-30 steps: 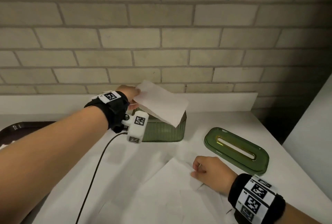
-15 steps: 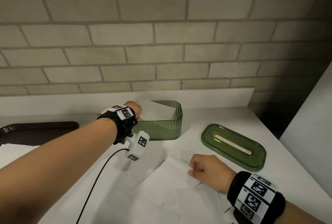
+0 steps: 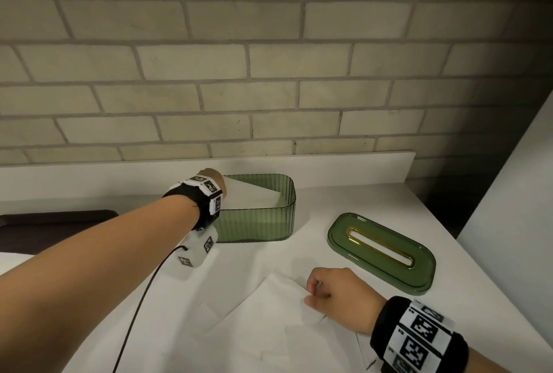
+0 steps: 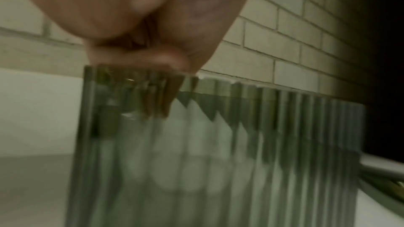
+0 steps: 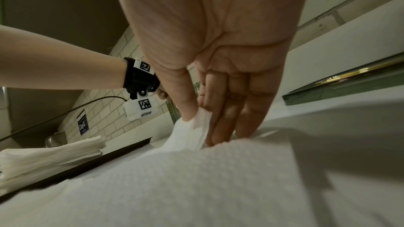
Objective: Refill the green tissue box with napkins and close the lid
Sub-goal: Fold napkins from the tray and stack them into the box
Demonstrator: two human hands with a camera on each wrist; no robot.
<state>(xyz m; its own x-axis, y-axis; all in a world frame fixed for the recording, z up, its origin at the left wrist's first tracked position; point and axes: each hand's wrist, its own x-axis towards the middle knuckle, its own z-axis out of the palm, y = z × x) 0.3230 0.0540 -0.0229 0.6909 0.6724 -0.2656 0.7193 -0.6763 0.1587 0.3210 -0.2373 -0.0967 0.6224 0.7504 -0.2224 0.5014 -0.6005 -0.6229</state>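
1. Fingers of your right hand (image 5: 218, 75): thumb and forefinger pinch the raised corner of a napkin (image 5: 192, 134) on the loose napkin pile (image 3: 293, 322) in front of you; the other fingertips (image 5: 247, 127) touch the paper.
2. Your left hand (image 3: 217, 181) is at the left end of the green tissue box (image 3: 260, 223), fingers curled over its rim (image 4: 140, 73); can't tell whether they grip anything, wrist view is blurred.
3. Box stands open near the back of the white counter (image 3: 344, 199), by the brick wall (image 3: 269, 73). One white sheet (image 3: 254, 197) lies tilted inside it.
4. Green lid (image 3: 381, 253) with a gold-edged slot lies flat on the counter, right of the box, apart from it, just beyond your right hand.
5. Dark tray (image 5: 122, 149) at far left holds a stack of napkins (image 5: 50, 154).
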